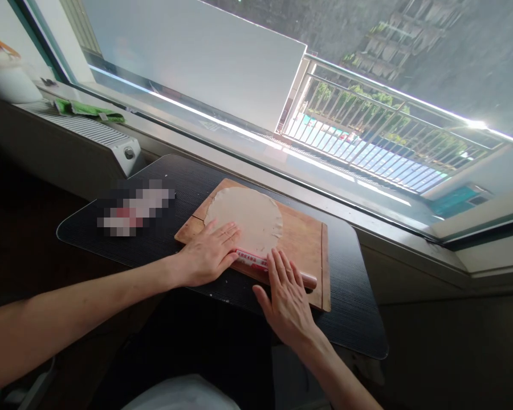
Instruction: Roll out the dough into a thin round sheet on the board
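A wide, thin, roughly round sheet of dough (pixel 244 212) lies on a wooden cutting board (pixel 303 245). Along the board's near side rests a wooden rolling pin (pixel 251 258) with a red and white printed label. My left hand (pixel 211 250) lies with outstretched fingers over the pin's left end, its fingertips reaching onto the dough. Across the right part of the pin my right hand (pixel 286 290) is laid flat, fingers straight and thumb held apart. The pin's right end sticks out past that hand; its left end is hidden.
A dark table (pixel 350 296) with rounded corners carries the board. On its left lies a pixelated item (pixel 134 210). Behind stand a radiator (pixel 89 128) with a green cloth (pixel 92 110) and a white pot (pixel 8 80). A window sill (pixel 325 202) runs along the far edge.
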Demonstrator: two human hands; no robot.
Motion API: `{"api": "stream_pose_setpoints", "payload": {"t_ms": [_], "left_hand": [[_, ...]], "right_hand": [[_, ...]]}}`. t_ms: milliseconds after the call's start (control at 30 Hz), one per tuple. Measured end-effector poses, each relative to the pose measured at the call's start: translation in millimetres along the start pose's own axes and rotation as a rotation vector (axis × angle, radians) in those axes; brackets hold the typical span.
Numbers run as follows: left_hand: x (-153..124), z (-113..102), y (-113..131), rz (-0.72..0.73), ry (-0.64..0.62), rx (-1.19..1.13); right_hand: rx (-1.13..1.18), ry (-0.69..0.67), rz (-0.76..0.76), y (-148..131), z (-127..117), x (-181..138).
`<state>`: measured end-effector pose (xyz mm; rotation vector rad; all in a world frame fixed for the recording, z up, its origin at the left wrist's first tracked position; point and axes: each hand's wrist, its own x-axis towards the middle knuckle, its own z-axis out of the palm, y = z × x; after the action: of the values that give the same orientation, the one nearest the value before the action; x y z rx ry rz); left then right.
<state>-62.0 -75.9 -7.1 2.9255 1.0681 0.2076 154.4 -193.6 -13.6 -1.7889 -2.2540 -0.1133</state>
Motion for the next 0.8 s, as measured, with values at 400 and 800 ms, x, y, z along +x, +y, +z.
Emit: {"api": "stream_pose_setpoints", "payload": {"t_ms": [400, 800], "left_hand": [[37, -4, -8, -0.103, -0.062, -0.003], [69, -10, -12, -0.187, -0.142, -0.004]], "right_hand": [[0.008, -0.070, 0.110, 11, 0, 31], [-0.004, -0.087, 0.216, 21, 1, 57]]}}
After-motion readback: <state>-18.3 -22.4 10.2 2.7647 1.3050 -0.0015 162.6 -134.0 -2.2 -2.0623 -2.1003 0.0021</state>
